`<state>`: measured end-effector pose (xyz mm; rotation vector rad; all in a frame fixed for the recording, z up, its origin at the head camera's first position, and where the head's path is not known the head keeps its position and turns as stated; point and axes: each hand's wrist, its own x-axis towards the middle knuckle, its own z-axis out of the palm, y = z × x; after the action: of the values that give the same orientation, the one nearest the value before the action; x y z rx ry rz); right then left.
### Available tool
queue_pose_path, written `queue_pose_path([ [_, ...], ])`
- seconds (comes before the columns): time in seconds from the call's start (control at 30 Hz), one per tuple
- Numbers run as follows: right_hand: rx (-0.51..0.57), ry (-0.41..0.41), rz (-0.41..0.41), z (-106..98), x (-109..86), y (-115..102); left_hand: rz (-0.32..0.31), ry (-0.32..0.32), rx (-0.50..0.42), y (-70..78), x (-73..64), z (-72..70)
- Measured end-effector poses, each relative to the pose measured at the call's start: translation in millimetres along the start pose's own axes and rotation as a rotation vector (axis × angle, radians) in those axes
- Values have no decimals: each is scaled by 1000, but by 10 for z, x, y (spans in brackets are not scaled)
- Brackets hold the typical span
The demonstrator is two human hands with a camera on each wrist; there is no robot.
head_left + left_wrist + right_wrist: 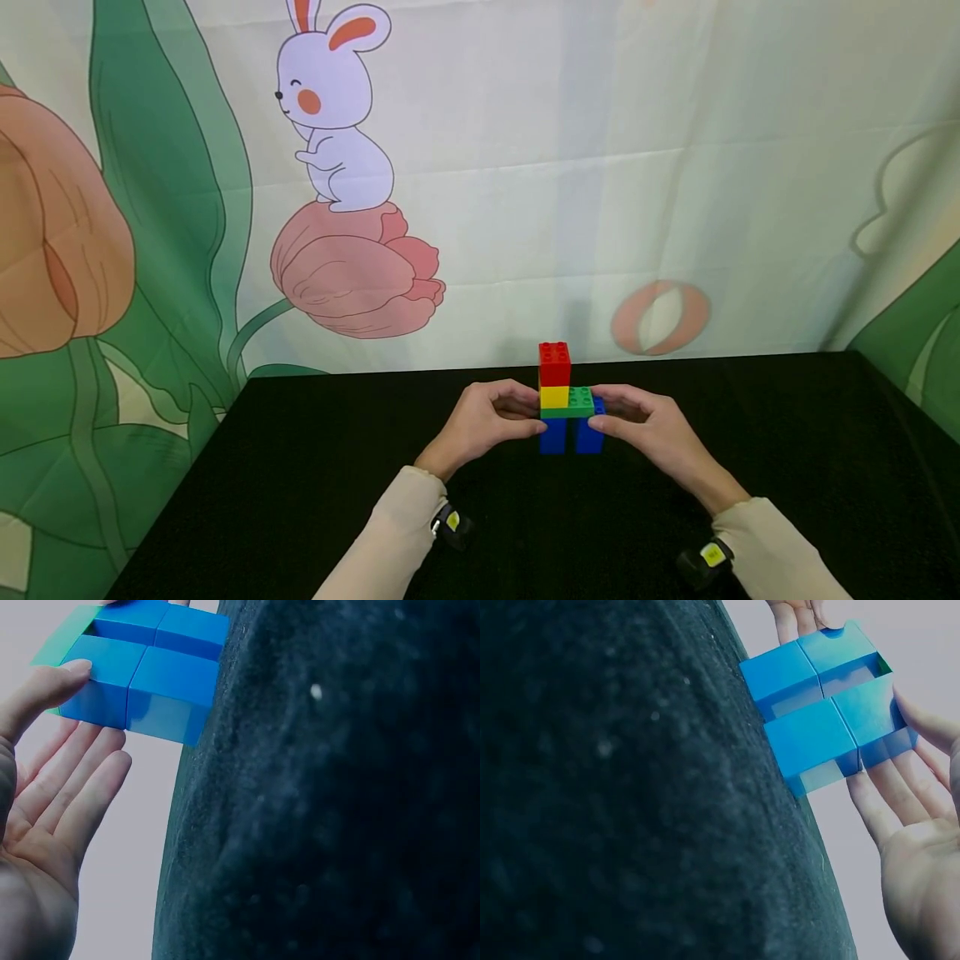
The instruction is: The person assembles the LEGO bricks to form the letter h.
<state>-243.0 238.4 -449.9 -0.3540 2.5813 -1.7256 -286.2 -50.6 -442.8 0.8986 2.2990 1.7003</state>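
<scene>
A small structure of toy building blocks stands on the black table between the two hands. Its two legs are stacks of blue blocks (552, 437), with a gap between them. Across these lies a green block (581, 402). A yellow block (554, 397) sits on the green one's left part, topped by a red block (555, 364). From the left, my left hand (487, 421) holds the structure, its thumb on the upper blue block (103, 679) and its fingers behind. My right hand (648, 425) grips the right leg's upper blue block (866, 712) between thumb and fingers.
Black cloth covers the table (300, 500). Behind it hangs a pale curtain (525, 208) printed with a rabbit and tulips. Each wrist wears a strapped camera, such as the left one (453, 525).
</scene>
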Motion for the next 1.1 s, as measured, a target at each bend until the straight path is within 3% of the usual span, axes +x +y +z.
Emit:
queue_pose_path([
  [0.6,75,-47,-9,-38,30,106,-9,30,-17,-40,5,-6],
  [1.1,101,9,7,28,35,103,-47,93,-29,-39,0,-27],
])
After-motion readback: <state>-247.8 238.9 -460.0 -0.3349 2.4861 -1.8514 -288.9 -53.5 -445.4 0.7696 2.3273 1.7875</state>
